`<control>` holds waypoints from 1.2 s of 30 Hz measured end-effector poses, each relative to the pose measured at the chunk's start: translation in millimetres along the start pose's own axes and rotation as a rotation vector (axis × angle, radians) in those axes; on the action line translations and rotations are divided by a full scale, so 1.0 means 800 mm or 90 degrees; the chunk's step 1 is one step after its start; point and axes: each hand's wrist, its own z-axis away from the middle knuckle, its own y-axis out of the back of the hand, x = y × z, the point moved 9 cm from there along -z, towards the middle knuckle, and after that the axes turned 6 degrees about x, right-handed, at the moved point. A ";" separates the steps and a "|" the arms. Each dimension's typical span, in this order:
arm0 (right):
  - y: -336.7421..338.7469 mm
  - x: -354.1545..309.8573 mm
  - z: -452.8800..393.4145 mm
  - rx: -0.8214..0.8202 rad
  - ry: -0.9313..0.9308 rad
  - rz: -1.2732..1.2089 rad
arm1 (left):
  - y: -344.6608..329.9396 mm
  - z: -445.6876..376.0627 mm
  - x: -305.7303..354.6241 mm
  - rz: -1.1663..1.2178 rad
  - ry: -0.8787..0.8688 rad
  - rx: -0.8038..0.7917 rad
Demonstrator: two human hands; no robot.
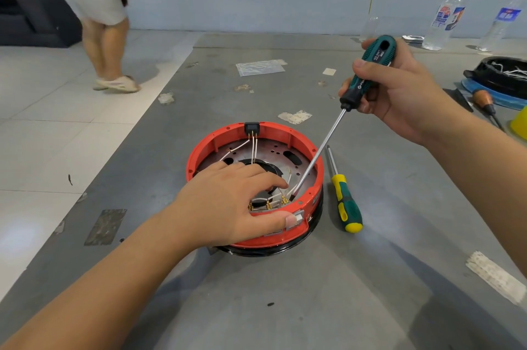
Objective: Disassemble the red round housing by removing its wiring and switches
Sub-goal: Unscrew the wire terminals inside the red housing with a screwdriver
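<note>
The red round housing sits on the grey table, open side up, with a metal plate inside. A black switch is set in its far wall, white wires running down from it. Near the front wall, brass terminals with more white wires sit by a grey switch. My left hand grips the front rim, thumb outside on the grey switch, fingers curled inside. My right hand holds a green-black screwdriver, its tip down at the front terminals.
A yellow-green screwdriver lies just right of the housing. A black part on a blue disc, an orange-handled tool and plastic bottles stand at the far right. A person walks on the tiled floor, far left. Tape scraps dot the table.
</note>
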 end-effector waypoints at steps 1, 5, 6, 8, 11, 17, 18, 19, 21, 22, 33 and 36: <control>-0.001 0.001 0.000 -0.002 -0.001 0.002 | 0.000 0.000 0.000 0.002 -0.001 0.001; -0.001 0.003 0.001 -0.002 -0.003 0.003 | 0.000 0.000 0.000 0.006 -0.003 0.002; -0.001 0.003 0.001 -0.002 -0.003 0.004 | -0.001 0.000 0.000 0.006 -0.003 0.002; -0.001 0.003 0.001 -0.004 -0.004 0.010 | -0.001 0.000 -0.001 0.007 -0.001 0.000; -0.003 -0.002 0.003 -0.015 0.004 0.029 | -0.002 -0.001 -0.001 0.009 -0.002 -0.008; 0.005 -0.019 0.017 -0.026 0.059 0.046 | -0.001 -0.001 0.002 0.031 -0.005 -0.013; 0.008 -0.021 0.021 -0.028 0.068 0.038 | -0.001 -0.001 0.003 0.031 -0.007 -0.013; 0.010 -0.022 0.025 -0.032 0.076 0.032 | -0.001 -0.001 0.004 0.031 -0.008 -0.013; 0.014 -0.023 0.035 -0.038 0.090 0.025 | -0.002 -0.001 0.005 0.030 -0.008 -0.014; 0.016 -0.024 0.040 -0.039 0.095 0.023 | -0.002 -0.001 0.005 0.030 -0.009 -0.013; 0.067 -0.003 0.101 0.049 0.169 -0.003 | -0.002 -0.001 0.007 0.034 -0.017 -0.008; 0.076 0.007 0.113 0.069 0.177 -0.017 | -0.002 -0.002 0.007 0.037 -0.017 -0.009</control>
